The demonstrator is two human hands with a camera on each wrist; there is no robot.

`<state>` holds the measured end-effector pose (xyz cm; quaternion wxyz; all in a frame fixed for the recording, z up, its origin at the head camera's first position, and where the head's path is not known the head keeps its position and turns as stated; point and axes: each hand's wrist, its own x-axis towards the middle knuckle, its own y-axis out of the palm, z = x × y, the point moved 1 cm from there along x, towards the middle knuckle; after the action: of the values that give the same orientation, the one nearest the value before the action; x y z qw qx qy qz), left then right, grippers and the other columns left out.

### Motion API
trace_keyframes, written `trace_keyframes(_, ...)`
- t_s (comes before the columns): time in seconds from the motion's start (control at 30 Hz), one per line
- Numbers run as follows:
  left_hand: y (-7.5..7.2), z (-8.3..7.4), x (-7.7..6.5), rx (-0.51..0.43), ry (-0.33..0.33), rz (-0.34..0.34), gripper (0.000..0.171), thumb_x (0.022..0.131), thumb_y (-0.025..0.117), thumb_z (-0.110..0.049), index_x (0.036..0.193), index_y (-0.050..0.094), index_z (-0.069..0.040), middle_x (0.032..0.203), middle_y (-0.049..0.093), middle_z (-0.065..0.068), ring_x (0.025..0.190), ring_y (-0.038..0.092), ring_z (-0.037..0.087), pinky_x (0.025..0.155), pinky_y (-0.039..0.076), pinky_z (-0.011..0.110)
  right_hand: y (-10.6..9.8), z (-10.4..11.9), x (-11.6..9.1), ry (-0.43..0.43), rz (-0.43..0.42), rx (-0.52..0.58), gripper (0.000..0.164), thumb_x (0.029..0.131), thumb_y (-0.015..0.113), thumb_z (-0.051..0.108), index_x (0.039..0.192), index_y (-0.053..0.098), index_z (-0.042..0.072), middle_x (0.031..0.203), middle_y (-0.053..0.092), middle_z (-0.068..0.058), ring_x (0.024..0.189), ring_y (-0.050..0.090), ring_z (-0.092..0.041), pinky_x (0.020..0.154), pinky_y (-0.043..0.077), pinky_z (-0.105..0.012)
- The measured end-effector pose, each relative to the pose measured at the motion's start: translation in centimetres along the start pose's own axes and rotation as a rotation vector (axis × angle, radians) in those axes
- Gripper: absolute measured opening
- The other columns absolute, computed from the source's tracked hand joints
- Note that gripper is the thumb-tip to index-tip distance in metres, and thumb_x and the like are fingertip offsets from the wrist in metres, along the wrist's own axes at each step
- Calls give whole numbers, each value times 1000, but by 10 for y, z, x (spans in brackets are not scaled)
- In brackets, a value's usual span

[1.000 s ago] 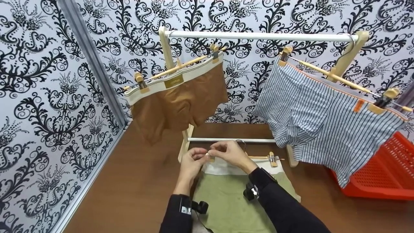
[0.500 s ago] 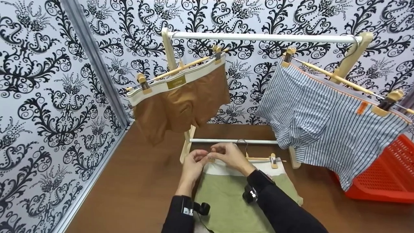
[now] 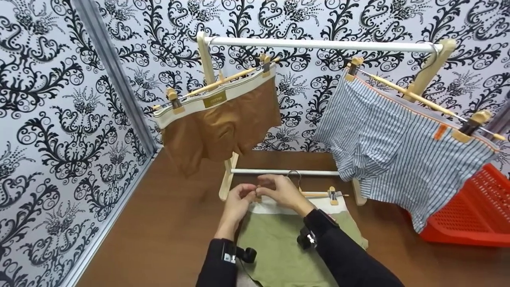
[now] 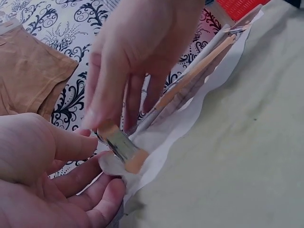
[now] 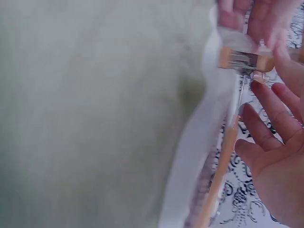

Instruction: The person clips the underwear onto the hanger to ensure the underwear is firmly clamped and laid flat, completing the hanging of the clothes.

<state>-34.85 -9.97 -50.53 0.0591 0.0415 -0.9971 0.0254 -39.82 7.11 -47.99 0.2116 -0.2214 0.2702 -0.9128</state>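
Note:
Green shorts (image 3: 275, 243) with a white waistband lie flat on the table, attached to a wooden clip hanger (image 3: 314, 194). The hanger's right clip (image 3: 333, 196) sits on the waistband. Over the left corner, my right hand (image 3: 282, 191) pinches the handle end of the left clip (image 4: 122, 146), whose lower end lies on the waistband. My left hand (image 3: 236, 204) holds the waistband corner beside it, fingers curled against the cloth in the left wrist view. In the head view my fingers partly hide this clip.
Behind my hands stands a rack with a white rail (image 3: 318, 44). Brown boxer shorts (image 3: 219, 123) hang at its left, striped boxer shorts (image 3: 382, 135) at its right. A red plastic basket (image 3: 474, 211) is at the right. Patterned walls (image 3: 71, 131) bound the brown table (image 3: 159, 223).
My right fingers have shifted slightly at the left clip, and the hanger with the waistband has moved a little to the left. Both hands stay at the same corner.

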Motion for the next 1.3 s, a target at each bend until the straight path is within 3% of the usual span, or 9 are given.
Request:
trace_keyframes(0.1,2,-2,0,26,43,2,14,97,62,2,110,67,6,107,69,15,98,64,25,81,51,34,-14,7,-9,14,-40,-19,42,95,72,19,130,64,-3,124,69,-16,112,67,-29,100,50,-44)
trace_keyframes(0.2,5,-8,-2,138,127,-38,13,96,63,2,108,68,5,106,69,15,98,64,26,83,51,35,-36,9,-25,20,-119,-51,38,96,71,16,127,66,-3,124,69,-17,115,65,-33,103,47,-48)
trace_keyframes(0.4,29,-37,-15,417,423,-134,15,91,70,0,106,71,-1,110,67,14,104,64,32,90,51,47,-85,-8,-77,125,-305,-108,32,94,71,8,121,67,-8,117,71,-21,109,66,-38,100,48,-51)
trace_keyframes(0.47,44,-48,-21,483,507,-105,17,90,72,-1,107,72,-2,112,68,14,106,63,33,93,50,48,-97,-16,-96,200,-351,-128,31,94,71,5,120,67,-10,113,71,-23,105,68,-38,97,50,-51)
trace_keyframes(0.57,68,-61,-26,547,561,12,20,90,72,-4,110,71,-2,112,69,14,109,63,32,98,47,47,-109,-25,-119,333,-374,-179,33,95,70,7,121,65,-12,109,72,-24,101,69,-38,94,52,-51)
trace_keyframes(0.77,117,-76,-21,762,486,286,29,93,69,-10,120,67,-2,118,67,13,110,62,30,99,49,41,-119,-36,-141,499,-296,-338,39,95,71,22,117,67,-11,108,72,-24,104,67,-42,90,51,-55)
trace_keyframes(0.97,151,-77,-9,1069,493,426,28,93,66,-14,119,68,-3,116,68,12,109,63,29,98,49,37,-119,-44,-143,517,-277,-370,37,95,70,22,115,68,-8,104,73,-21,97,67,-42,86,50,-57)
trace_keyframes(1.2,180,-70,5,1175,373,422,21,92,63,-19,108,72,-11,113,70,8,106,64,30,88,53,43,-113,-47,-139,470,-241,-456,15,87,73,13,97,72,2,94,72,-12,91,66,-40,78,49,-57)
trace_keyframes(1.3,194,-63,7,1192,328,423,23,89,65,-21,109,72,-13,113,70,6,107,64,28,87,52,44,-114,-44,-139,496,-207,-446,22,83,77,10,101,70,-1,94,71,-13,90,65,-38,79,48,-56)
